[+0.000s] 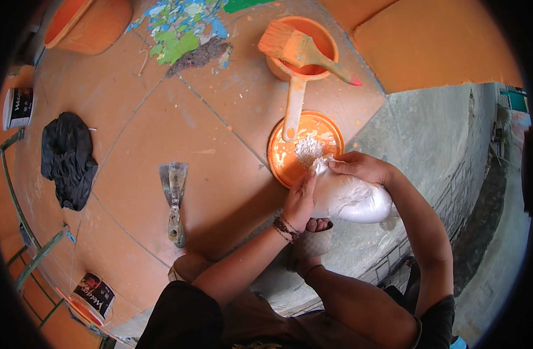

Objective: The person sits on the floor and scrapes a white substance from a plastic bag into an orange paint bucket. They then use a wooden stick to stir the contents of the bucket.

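Note:
My left hand (300, 198) and my right hand (362, 166) grip a white plastic bag (353, 200), its open top tilted toward an orange round lid (284, 163). A small mound of white powder (307, 148) lies on the lid, among pale smears. Above, an orange pot (327, 46) with a long pale handle (292, 102) has a wide paintbrush (295, 49) laid across its mouth, bristles stained orange. Scrapers (174, 198) lie on the tiles to the left of my hands.
An orange bucket (86, 29), paint flakes (179, 43) and a black cloth (68, 160) are on the tiled floor (127, 145). Labelled tubs (17, 107) and green metal railings (42, 250) line the left. An orange wall or step (435, 46) and a concrete strip (429, 128) lie right.

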Tool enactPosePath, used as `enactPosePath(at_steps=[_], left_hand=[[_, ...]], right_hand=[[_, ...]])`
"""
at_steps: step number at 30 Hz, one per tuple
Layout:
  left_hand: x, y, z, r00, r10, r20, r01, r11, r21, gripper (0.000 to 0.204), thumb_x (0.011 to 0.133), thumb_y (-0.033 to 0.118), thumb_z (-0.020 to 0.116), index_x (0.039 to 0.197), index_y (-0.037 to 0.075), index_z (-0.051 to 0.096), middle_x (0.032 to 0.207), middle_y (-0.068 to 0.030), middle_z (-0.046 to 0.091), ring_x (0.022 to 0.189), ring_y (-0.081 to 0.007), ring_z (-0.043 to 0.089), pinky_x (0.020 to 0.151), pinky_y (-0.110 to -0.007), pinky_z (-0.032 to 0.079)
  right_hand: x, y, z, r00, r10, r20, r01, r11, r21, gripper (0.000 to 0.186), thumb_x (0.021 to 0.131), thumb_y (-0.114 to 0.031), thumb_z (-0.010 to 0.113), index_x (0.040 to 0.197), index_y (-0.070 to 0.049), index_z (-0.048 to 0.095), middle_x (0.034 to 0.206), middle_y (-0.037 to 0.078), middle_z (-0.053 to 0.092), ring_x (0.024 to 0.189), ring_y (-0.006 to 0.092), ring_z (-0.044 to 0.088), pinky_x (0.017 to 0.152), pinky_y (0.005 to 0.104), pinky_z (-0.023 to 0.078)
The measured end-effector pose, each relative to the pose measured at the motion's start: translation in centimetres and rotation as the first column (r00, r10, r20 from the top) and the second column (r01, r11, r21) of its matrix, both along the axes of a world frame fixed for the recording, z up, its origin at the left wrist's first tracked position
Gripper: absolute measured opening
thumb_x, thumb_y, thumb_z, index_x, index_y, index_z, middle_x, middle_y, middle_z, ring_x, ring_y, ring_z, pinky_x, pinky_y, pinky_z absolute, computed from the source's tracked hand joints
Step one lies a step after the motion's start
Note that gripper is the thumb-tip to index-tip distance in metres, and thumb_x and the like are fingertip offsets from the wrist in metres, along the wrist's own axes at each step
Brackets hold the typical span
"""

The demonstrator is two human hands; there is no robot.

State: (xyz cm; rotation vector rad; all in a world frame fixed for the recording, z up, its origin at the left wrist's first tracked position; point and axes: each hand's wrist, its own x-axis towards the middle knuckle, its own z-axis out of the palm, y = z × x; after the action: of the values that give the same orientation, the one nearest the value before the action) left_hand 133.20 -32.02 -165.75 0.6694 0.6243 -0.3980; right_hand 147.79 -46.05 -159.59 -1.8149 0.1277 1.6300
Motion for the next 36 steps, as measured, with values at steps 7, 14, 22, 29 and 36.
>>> enactPosePath(at_steps=[7,14,22,29,36], left_hand=[[-0.4,-0.6,-0.8,0.998,0.049,0.050,-0.047,0.998,-0.038,0.034,0.100,0.028,0.043,0.118,0.002,0.054,0.103,-0.0037,0.061,0.088,-0.0084,0.058,0.075,-0.023,0.048],[0.3,0.0,0.1,0.995,0.090,0.044,-0.095,0.989,0.114,0.029,0.099,0.029,0.046,0.096,0.004,0.059,0.075,0.0012,0.056,0.065,-0.0042,0.049,0.057,-0.023,0.043],[0.1,0.6,0.8,0.998,0.056,0.019,-0.056,0.998,0.022,0.027,0.098,0.025,0.049,0.108,0.002,0.058,0.095,-0.0013,0.061,0.085,-0.0066,0.056,0.073,-0.022,0.046],[-0.1,0.6,0.0,0.996,0.058,0.072,-0.070,0.982,0.175,0.026,0.098,0.029,0.047,0.095,0.005,0.056,0.078,-0.0003,0.056,0.067,-0.0060,0.050,0.058,-0.023,0.044],[-0.5,1.7,0.1,0.998,0.039,0.055,-0.048,0.984,0.170,0.025,0.098,0.027,0.048,0.096,0.004,0.056,0.077,-0.0019,0.057,0.067,-0.0072,0.050,0.059,-0.024,0.043]], right_hand=[[-0.5,0.3,-0.5,1.000,0.027,0.003,-0.027,0.999,0.035,0.050,0.086,-0.037,0.065,0.116,0.002,0.058,0.096,0.009,0.065,0.083,0.0124,0.060,0.074,0.0260,0.050],[-0.1,1.8,0.5,0.996,0.050,0.070,-0.054,0.997,0.061,0.048,0.086,-0.036,0.065,0.115,0.002,0.059,0.097,0.009,0.065,0.084,0.0122,0.060,0.076,0.0259,0.049],[-0.8,1.3,0.0,1.000,-0.011,0.021,0.011,1.000,0.007,0.056,0.085,-0.037,0.065,0.121,0.004,0.054,0.102,0.011,0.064,0.089,0.0141,0.060,0.080,0.0263,0.048],[-1.5,1.9,0.3,0.989,-0.020,0.146,0.022,1.000,-0.013,0.056,0.086,-0.036,0.065,0.123,0.004,0.051,0.105,0.011,0.063,0.092,0.0137,0.059,0.079,0.0252,0.048],[-1.7,2.7,0.0,0.985,0.082,0.154,-0.089,0.995,0.041,0.050,0.088,-0.039,0.058,0.118,0.001,0.055,0.105,0.013,0.062,0.095,0.0169,0.057,0.083,0.0293,0.045]])
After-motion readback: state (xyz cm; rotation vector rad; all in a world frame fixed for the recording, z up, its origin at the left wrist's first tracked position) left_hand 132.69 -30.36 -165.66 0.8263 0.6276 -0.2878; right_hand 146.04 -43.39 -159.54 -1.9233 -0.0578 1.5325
